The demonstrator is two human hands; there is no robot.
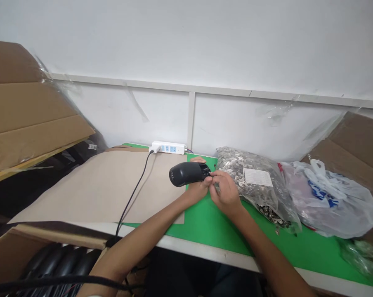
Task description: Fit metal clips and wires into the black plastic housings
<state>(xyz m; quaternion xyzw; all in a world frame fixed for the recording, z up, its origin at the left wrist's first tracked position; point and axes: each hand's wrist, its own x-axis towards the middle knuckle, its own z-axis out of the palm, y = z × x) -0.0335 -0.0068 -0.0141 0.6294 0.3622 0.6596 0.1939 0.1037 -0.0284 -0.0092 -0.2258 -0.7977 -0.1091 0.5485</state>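
Casing (pixel 185 173): black, rounded, held up above the green mat (pixel 201 225) beside the brown sheet (pixel 112 185), its slotted end toward the right.
Left hand (pixel 200 188): clamped on the casing from beneath, fingers showing beyond its far edge.
Right hand (pixel 225 190): thumb and forefinger drawn close at the slotted end (whether they pinch anything is too small to tell).
Work at the slotted end: apparently fine fingertip handling; the next move likely calls for a steady left grip and light right-hand control.
Forearms: both slant forward and inward, converging at the casing.
Bag of metal parts (pixel 257 194): just beyond the right hand.
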